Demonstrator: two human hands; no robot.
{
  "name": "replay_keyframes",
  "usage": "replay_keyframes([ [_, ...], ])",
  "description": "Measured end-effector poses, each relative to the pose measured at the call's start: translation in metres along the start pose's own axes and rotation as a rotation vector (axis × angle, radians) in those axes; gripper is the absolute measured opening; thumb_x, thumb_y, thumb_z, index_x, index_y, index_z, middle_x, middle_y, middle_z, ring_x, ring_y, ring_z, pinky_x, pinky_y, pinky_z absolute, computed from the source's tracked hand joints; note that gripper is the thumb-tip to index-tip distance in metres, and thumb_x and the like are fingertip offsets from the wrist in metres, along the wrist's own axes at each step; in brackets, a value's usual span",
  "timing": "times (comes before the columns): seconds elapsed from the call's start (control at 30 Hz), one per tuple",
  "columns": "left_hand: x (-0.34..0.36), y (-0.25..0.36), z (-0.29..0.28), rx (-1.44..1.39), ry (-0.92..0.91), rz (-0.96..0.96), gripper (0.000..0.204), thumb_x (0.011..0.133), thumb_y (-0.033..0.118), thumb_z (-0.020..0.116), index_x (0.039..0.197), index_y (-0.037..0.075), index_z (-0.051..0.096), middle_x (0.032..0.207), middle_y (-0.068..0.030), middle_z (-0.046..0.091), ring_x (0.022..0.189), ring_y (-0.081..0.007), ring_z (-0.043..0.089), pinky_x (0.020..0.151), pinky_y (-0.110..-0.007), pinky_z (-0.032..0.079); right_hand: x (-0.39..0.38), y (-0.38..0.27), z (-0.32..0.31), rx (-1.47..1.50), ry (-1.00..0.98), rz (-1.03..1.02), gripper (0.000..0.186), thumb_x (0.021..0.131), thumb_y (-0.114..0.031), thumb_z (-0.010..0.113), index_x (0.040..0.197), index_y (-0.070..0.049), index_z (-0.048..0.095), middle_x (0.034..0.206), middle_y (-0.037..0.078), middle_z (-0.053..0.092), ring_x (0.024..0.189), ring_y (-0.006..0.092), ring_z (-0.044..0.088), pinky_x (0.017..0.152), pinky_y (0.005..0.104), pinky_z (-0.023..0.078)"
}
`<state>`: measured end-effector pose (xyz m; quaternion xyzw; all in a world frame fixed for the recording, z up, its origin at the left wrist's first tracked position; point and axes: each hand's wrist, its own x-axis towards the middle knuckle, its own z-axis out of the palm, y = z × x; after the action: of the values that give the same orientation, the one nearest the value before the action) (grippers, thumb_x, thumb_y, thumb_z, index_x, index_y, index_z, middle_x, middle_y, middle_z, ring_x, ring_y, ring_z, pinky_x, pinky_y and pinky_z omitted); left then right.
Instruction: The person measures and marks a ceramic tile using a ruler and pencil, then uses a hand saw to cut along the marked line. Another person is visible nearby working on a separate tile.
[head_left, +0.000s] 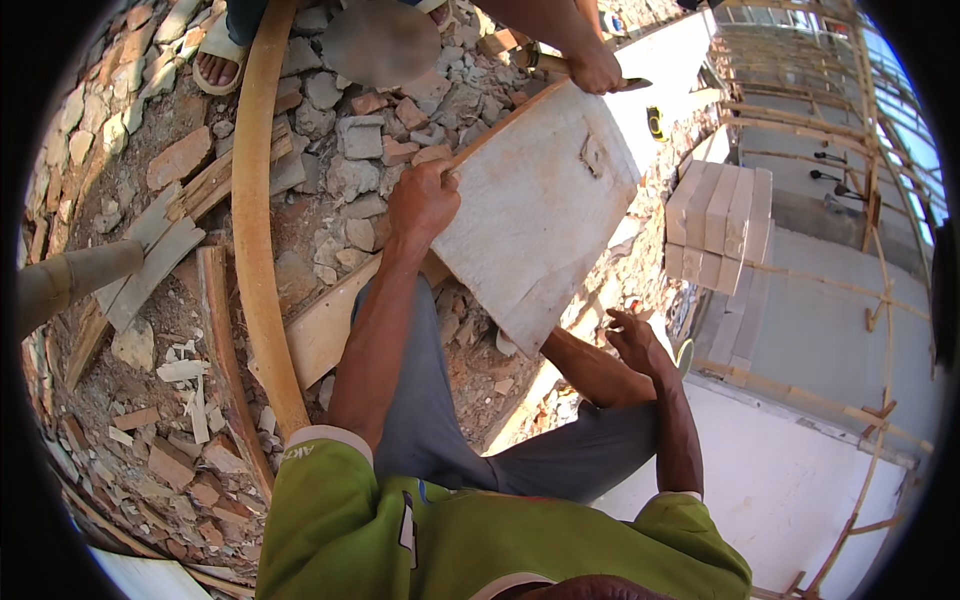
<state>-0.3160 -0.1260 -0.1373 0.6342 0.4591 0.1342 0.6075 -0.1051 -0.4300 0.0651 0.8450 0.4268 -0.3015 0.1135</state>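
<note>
My left hand (422, 202) is closed on the left edge of a pale, flat wooden board (545, 205), which slants across the middle of the view over my bent legs. My right hand (640, 345) is in the air to the right of the board's near corner. Its fingers are apart and slightly curled, with nothing in them. At the board's far edge, another person's hand (597, 72) grips a tool with a dark tip (632, 85); the kind of tool is not clear.
Broken bricks (180, 157) and rubble cover the ground at left. A long curved wooden pole (255, 200) runs past my left side, with loose planks (235, 360) beside it. Stacked pale blocks (718, 215) stand at right, near bamboo scaffolding (868, 150). A tape measure (655, 123) lies beyond the board.
</note>
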Motion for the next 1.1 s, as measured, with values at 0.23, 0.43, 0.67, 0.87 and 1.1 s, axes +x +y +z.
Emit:
replay_keyframes([
  [0.23,0.038,-0.033,0.013,-0.183,-0.134,-0.13,0.052,0.098,0.033,0.052,0.141,0.004,0.046,0.137,-0.018,0.054,0.114,-0.0317,0.062,0.093,-0.046,0.051,0.004,-0.038,-0.017,0.145,0.116,-0.134,0.045,0.092,-0.012,0.061,0.133,0.003,0.052,0.098,0.023,0.068,0.085,0.0286,0.068,0.074,0.0379,0.054],
  [0.43,0.065,-0.045,-0.012,-0.905,-0.579,-0.483,0.058,0.098,0.045,0.053,0.14,0.005,0.047,0.129,-0.0153,0.059,0.11,-0.0265,0.063,0.088,-0.043,0.056,-0.003,-0.056,-0.044,0.173,0.241,-0.164,0.05,0.088,-0.02,0.058,0.132,0.004,0.051,0.108,0.027,0.066,0.099,0.0398,0.065,0.085,0.044,0.052],
  [0.67,0.046,-0.049,0.038,-1.284,-0.451,-0.291,0.058,0.095,0.043,0.058,0.135,0.002,0.052,0.128,-0.0141,0.061,0.112,-0.0296,0.062,0.093,-0.043,0.051,-0.008,-0.026,-0.033,0.213,0.22,-0.166,0.051,0.089,-0.021,0.058,0.133,0.004,0.05,0.103,0.025,0.066,0.098,0.0386,0.064,0.085,0.0446,0.05],
  [0.87,0.062,-0.064,0.04,-1.265,-0.561,-0.239,0.054,0.092,0.036,0.062,0.135,0.003,0.053,0.129,-0.014,0.061,0.114,-0.0303,0.06,0.096,-0.044,0.05,-0.015,-0.011,-0.021,0.216,0.207,-0.148,0.051,0.09,-0.022,0.058,0.134,0.003,0.05,0.099,0.023,0.069,0.097,0.0364,0.066,0.086,0.0423,0.052],
  [1.1,0.069,-0.074,0.038,-1.173,-0.39,-0.354,0.052,0.091,0.029,0.064,0.134,0.002,0.054,0.127,-0.0146,0.062,0.112,-0.0313,0.061,0.094,-0.042,0.05,-0.014,0.01,-0.007,0.202,0.285,-0.198,0.047,0.088,-0.015,0.06,0.131,0.002,0.054,0.091,0.021,0.07,0.079,0.0332,0.069,0.071,0.0405,0.054],
])
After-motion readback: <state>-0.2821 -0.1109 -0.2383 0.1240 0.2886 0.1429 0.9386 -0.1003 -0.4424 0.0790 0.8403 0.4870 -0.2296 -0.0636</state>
